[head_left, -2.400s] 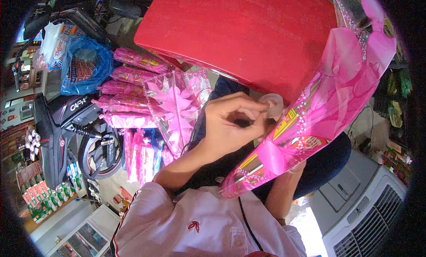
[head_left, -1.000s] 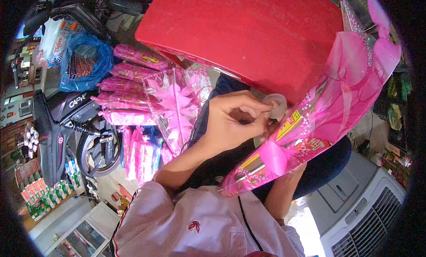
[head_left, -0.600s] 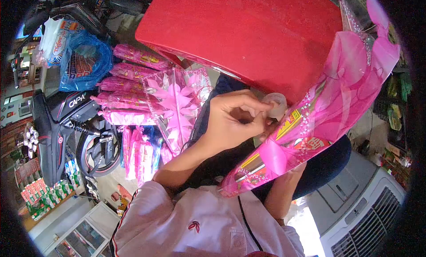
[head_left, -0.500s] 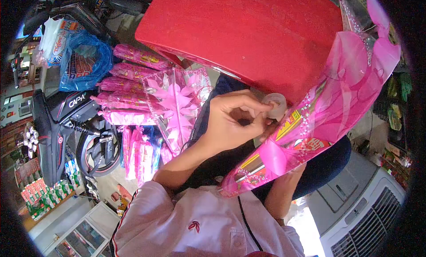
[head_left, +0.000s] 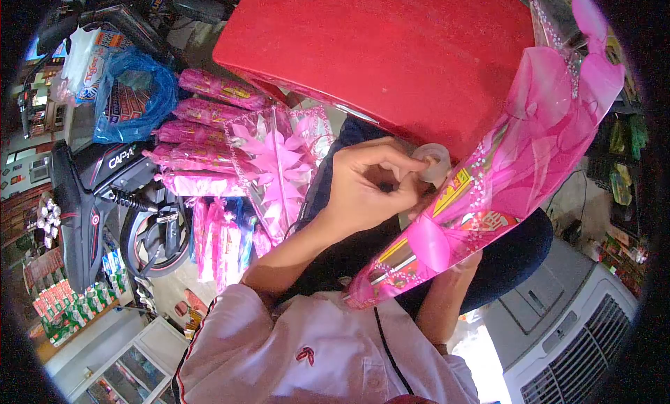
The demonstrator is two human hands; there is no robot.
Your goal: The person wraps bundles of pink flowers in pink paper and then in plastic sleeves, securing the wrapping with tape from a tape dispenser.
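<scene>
My left hand (head_left: 373, 184) is closed in a pinch at a small translucent ring that looks like a roll of clear tape (head_left: 434, 164). The tape is against the upper left edge of a long pink cellophane-wrapped bouquet (head_left: 481, 187). Through its clear front show pink leaf-like petals, white dots and a yellow-and-red label. The bouquet slants across my lap, its narrow end near my shirt and its wide end at the upper right. Only the forearm of my right hand (head_left: 422, 208) shows well; the hand is mostly hidden behind the bouquet, holding it up.
A large red box-like surface (head_left: 377, 62) stands in front of me. To the left lie several pink wrapped packages (head_left: 202, 135) and a flat pink floral wrapper (head_left: 279, 166). Beyond them are a blue plastic bag (head_left: 136, 97) and a motorbike (head_left: 105, 194). A grey air cooler (head_left: 572, 327) stands at right.
The bouquet's wide upper end has shifted slightly left. My left hand and the tape stay almost in the same place.
</scene>
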